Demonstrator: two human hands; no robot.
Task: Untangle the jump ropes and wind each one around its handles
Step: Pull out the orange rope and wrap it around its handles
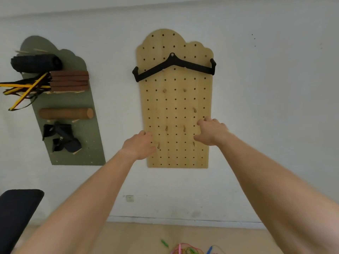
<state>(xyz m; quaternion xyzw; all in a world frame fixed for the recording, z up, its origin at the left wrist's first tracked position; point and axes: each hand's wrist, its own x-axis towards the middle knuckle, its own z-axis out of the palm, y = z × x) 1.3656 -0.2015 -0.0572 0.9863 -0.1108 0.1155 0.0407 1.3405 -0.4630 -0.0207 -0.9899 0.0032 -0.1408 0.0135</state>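
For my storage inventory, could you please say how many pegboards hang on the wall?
2: the green pegboard on the left, the wooden pegboard in the centre. Others may lie offscreen.

Room, as seen from inside:
- White wall (266, 107), plain, scuffed low down; pale skirting (183, 219) along its foot.
- Electrical socket (129, 198), white, set low in the wall.
- Floor (128, 239), light tan.
- Wooden pegboard (176, 110), scalloped top, mounted centrally; a few short wooden pegs (194, 110) stood out of it; a black V-shaped bar handle (174, 66) hung near its top.
- Green pegboard (73, 136), to its left, carried a rolled black mat (34, 62), stacked brown pads (69, 80), yellow-and-black straps (23, 88), a brown roller (66, 113) and black cuffs (62, 137).
- Black padded bench (16, 213), lower left, partly in view.
- Light even, soft.
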